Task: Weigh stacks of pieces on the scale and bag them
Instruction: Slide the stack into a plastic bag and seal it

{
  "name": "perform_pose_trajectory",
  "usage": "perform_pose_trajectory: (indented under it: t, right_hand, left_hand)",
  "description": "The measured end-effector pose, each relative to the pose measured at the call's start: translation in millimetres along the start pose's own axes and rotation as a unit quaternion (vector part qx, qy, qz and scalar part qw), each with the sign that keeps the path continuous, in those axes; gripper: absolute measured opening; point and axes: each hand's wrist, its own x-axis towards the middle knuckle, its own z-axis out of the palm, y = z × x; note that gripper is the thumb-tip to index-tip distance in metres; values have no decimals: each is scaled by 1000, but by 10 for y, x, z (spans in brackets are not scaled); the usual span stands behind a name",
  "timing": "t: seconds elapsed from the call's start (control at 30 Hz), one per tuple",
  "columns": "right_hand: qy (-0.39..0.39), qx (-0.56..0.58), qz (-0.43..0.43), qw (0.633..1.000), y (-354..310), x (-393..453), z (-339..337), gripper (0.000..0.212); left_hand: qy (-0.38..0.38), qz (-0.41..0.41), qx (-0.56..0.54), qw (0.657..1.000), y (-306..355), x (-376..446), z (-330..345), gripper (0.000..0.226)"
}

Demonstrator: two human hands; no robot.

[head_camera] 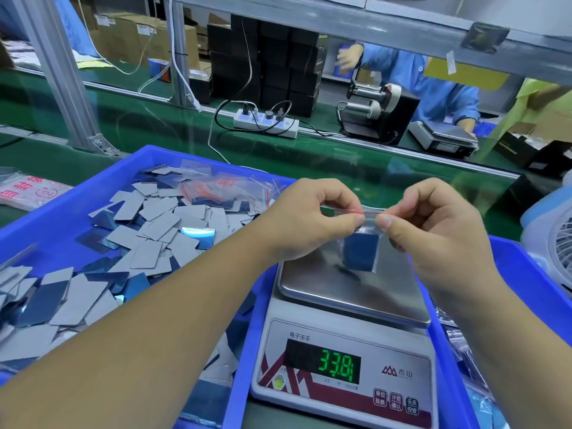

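A small clear zip bag (362, 252) with a red seal line holds a blue stack of pieces. My left hand (312, 218) pinches the bag's top edge on its left. My right hand (433, 224) pinches the same edge on its right. The bag hangs over the steel pan of the white digital scale (346, 351), its bottom at or just above the pan; the green display reads 33.8. To the left, a blue tray (71, 212) is filled with several loose grey and blue rectangular pieces (154, 230) and several clear bags.
The scale sits inside a second blue tray (523, 289). A white fan (554, 243) stands at the right edge. Printed bags (28, 190) lie far left. Beyond the green belt stand a power strip (266, 122), a label dispenser (377, 113), another scale and a person in blue.
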Motion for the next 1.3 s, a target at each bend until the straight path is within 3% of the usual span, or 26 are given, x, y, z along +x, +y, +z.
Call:
perform_pose_trajectory:
  t: [0.23,0.4,0.57,0.73,1.07,1.3]
  right_hand:
    - [12,29,12,999,4,9,-52,48]
    - [-14,39,23,999,15,-7,-13,28]
    - [-45,9,37,998,93,-47,98,21]
    - [-36,-14,12,999,93,-63,107,21]
    - [-15,28,34,999,29,-12,-17,30]
    - [-22,45,39,998,16,5,-67,33]
  left_hand:
    - [7,-5,20,1000,-38,10,-74,8]
    - [-5,-14,-39,999,-26,2,-56,4]
    - [-13,-7,-64,998,-53,-23,39,11]
    - [-12,15,-55,998,-37,-20,94,4]
    - [-29,-7,7,1000,-40,-8,-51,20]
    - [-63,-28,-17,998,-31,4,-102,10]
